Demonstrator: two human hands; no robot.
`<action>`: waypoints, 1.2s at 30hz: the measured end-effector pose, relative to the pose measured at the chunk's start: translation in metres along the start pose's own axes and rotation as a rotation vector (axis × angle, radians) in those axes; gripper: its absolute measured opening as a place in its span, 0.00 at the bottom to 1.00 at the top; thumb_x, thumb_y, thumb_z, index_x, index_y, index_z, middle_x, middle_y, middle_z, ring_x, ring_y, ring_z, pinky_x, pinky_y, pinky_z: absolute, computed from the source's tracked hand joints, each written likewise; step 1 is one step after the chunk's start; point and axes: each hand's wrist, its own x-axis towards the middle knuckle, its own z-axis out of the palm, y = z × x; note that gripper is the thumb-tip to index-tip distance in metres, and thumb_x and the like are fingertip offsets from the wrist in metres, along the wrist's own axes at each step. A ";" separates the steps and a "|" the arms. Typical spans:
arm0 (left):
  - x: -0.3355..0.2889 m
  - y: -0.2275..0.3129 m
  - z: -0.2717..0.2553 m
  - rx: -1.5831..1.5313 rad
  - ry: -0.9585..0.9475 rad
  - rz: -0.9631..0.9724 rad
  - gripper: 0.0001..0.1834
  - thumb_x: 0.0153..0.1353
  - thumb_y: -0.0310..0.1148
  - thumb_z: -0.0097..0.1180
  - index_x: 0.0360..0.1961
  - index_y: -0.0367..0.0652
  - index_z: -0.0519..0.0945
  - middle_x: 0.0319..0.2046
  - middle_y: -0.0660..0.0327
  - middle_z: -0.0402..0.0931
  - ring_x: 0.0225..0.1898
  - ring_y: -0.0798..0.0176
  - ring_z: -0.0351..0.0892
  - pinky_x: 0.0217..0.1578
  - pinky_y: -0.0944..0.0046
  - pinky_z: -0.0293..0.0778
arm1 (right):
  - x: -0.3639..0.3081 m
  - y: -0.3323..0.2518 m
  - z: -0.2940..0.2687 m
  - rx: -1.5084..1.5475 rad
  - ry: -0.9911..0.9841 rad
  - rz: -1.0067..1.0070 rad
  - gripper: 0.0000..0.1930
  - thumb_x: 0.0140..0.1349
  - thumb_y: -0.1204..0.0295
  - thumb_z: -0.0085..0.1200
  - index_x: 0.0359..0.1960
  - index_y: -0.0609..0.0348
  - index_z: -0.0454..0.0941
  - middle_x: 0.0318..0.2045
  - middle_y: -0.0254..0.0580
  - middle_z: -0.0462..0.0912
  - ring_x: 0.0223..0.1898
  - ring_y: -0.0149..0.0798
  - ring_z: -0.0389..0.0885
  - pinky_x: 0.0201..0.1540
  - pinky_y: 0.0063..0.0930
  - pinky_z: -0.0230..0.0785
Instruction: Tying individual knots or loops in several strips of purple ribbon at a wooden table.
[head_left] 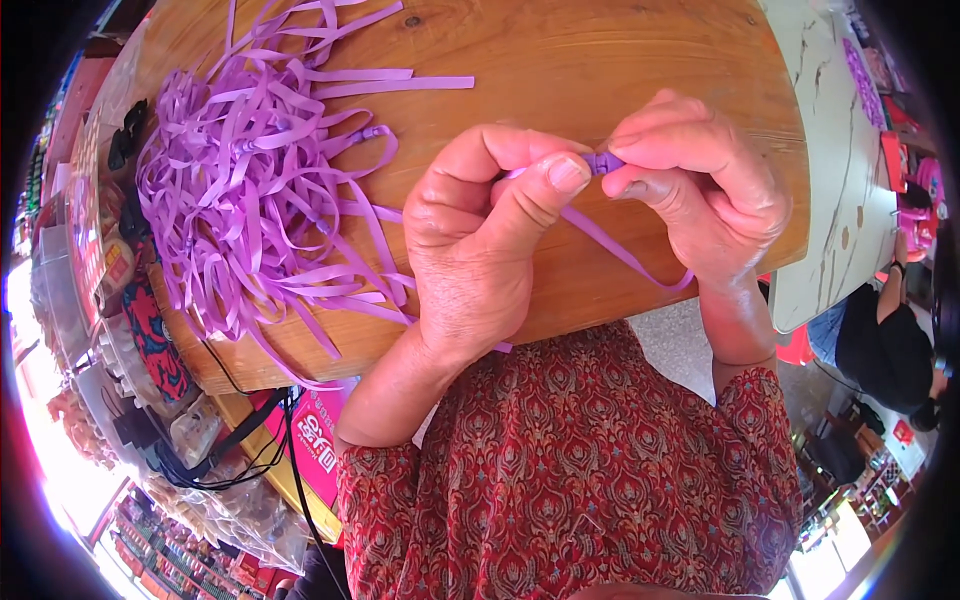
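Observation:
Above the tabletop, my two hands meet over a small purple plastic piece (603,162), which looks like a strap slider or buckle. My left hand (475,230) is closed in a pinch, thumb against forefinger, at the left side of this piece. From the other side, my right hand (705,185) pinches it between thumb and fingertips. A flat purple strap (610,245) loops down between the hands. To the left of my left hand lies a tangled heap of similar purple straps (255,190), several with small purple plastic pieces on them.
The wooden table (540,60) has a white marbled surface (835,200) beside it on the right. Clear bags and boxes crowd the left side, with black cables (285,430) below the table corner. A person in dark clothing (880,350) is at the far right.

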 end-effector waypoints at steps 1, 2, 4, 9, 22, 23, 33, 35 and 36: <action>0.000 0.000 0.000 -0.001 0.001 0.001 0.03 0.57 0.21 0.56 0.33 0.37 0.76 0.31 0.64 0.77 0.33 0.75 0.73 0.38 0.76 0.69 | 0.000 0.000 0.000 -0.033 -0.008 -0.027 0.10 0.46 0.83 0.61 0.31 0.67 0.75 0.28 0.48 0.79 0.27 0.36 0.76 0.28 0.23 0.66; -0.001 0.000 -0.001 0.006 0.004 0.002 0.03 0.57 0.21 0.56 0.33 0.37 0.76 0.31 0.64 0.77 0.34 0.75 0.73 0.38 0.76 0.70 | 0.000 0.001 -0.001 -0.066 -0.015 -0.055 0.10 0.46 0.83 0.61 0.31 0.67 0.75 0.28 0.48 0.79 0.26 0.36 0.76 0.28 0.23 0.66; -0.002 -0.001 -0.001 0.014 0.009 0.003 0.03 0.57 0.21 0.56 0.33 0.37 0.76 0.32 0.63 0.77 0.34 0.75 0.74 0.39 0.76 0.70 | 0.000 -0.001 -0.001 -0.097 -0.028 -0.069 0.10 0.46 0.83 0.61 0.32 0.67 0.75 0.28 0.48 0.79 0.26 0.36 0.76 0.28 0.23 0.66; -0.004 -0.005 0.003 -0.013 0.037 0.049 0.02 0.57 0.21 0.55 0.33 0.37 0.76 0.31 0.64 0.77 0.33 0.76 0.74 0.37 0.77 0.70 | -0.002 -0.002 0.000 -0.109 -0.033 -0.092 0.09 0.49 0.82 0.60 0.32 0.67 0.75 0.28 0.48 0.79 0.25 0.36 0.77 0.27 0.24 0.66; -0.005 -0.010 -0.002 0.300 -0.042 0.180 0.03 0.57 0.22 0.57 0.31 0.38 0.74 0.22 0.72 0.68 0.21 0.83 0.56 0.23 0.81 0.56 | -0.002 -0.001 0.001 0.279 -0.059 0.186 0.09 0.49 0.80 0.60 0.31 0.65 0.74 0.25 0.42 0.77 0.24 0.32 0.73 0.26 0.23 0.63; -0.002 -0.013 -0.003 0.237 -0.048 0.176 0.03 0.57 0.22 0.56 0.31 0.38 0.74 0.23 0.72 0.69 0.21 0.83 0.57 0.23 0.81 0.56 | -0.003 -0.001 0.002 0.324 -0.016 0.244 0.08 0.50 0.80 0.59 0.31 0.65 0.74 0.25 0.42 0.76 0.25 0.31 0.73 0.26 0.22 0.63; 0.005 -0.012 -0.002 -0.014 0.020 -0.065 0.02 0.59 0.26 0.55 0.31 0.39 0.76 0.25 0.70 0.75 0.22 0.82 0.62 0.22 0.81 0.56 | -0.003 0.003 -0.004 0.374 -0.038 0.434 0.07 0.54 0.81 0.56 0.34 0.67 0.75 0.29 0.41 0.77 0.29 0.27 0.75 0.32 0.17 0.69; 0.005 -0.010 0.000 -0.018 0.026 -0.041 0.03 0.59 0.26 0.55 0.31 0.39 0.76 0.24 0.70 0.74 0.22 0.82 0.61 0.22 0.81 0.55 | -0.004 0.000 -0.001 0.308 -0.014 0.364 0.10 0.54 0.81 0.56 0.39 0.68 0.75 0.32 0.42 0.78 0.32 0.29 0.77 0.35 0.18 0.71; 0.006 -0.008 0.001 -0.013 0.053 -0.051 0.03 0.59 0.26 0.55 0.31 0.39 0.77 0.23 0.71 0.74 0.21 0.82 0.60 0.22 0.81 0.55 | -0.004 0.000 0.000 0.307 -0.015 0.360 0.10 0.54 0.81 0.56 0.39 0.68 0.75 0.32 0.42 0.78 0.32 0.29 0.77 0.35 0.18 0.71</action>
